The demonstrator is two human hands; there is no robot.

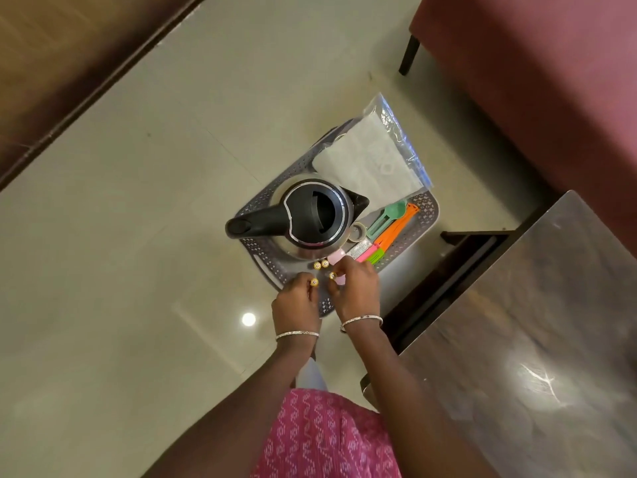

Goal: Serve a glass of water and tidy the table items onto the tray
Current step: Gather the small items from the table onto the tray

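Head view looks straight down on the grey perforated tray (427, 215), and what matters now sits at its near rim, right under my fingertips. My left hand (296, 305) pinches the near battery (314, 281) by its sides, and my right hand (355, 288) curls its fingers round the second battery (332, 276). A small pink piece (340, 279) shows against that same hand, though I cannot tell whether I hold it or it only lies beside my fingers. Both batteries stand on end, gold caps up, so their long axis points up at the camera and not along the tray. The standing pair (317, 266) waits just ahead of my fingers, close against the base of the kettle (310, 215), which fills the tray's middle with its handle pointing left. I judge the free strip runs between the kettle and the near rim, so each battery has only a little way to travel, forward and down. The right hand is the nearer one to the pair; the left has the barer stretch of rim beside it. Upright batteries tip easily, so I would let go gently. No glass shows anywhere here.
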